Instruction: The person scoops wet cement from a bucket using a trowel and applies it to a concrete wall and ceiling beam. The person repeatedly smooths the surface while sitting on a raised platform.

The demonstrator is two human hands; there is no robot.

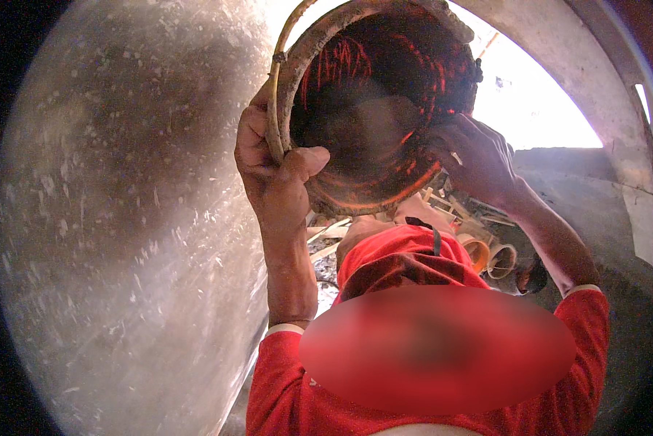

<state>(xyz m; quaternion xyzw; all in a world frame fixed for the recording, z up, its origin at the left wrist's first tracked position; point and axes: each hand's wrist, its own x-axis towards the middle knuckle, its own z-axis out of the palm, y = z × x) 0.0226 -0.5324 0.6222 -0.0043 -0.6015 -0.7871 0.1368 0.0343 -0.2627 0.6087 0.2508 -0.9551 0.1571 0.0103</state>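
Note:
A round bucket [370,123] is held up in front of me, its mouth facing me. The inside is dark with glowing red-orange streaks, and the rim looks thick and crusted. My left hand [272,149] is closed round the left side of its rim, thumb over the edge. A thin curved handle [274,94] passes under that hand's grip and rises above the bucket. At the lower right rim, my right hand [479,156] has its fingers bent and closed on the edge; the fingertips are partly lost in shadow.
A large pale, speckled wall [130,218] curves close on my left. Below lie wood scraps [450,207] and pale round pipe-like pieces [501,260]. Bright light enters through an arched opening [533,94] at the far right, beside a grey wall [581,174]. My red shorts [406,254] show beneath the bucket.

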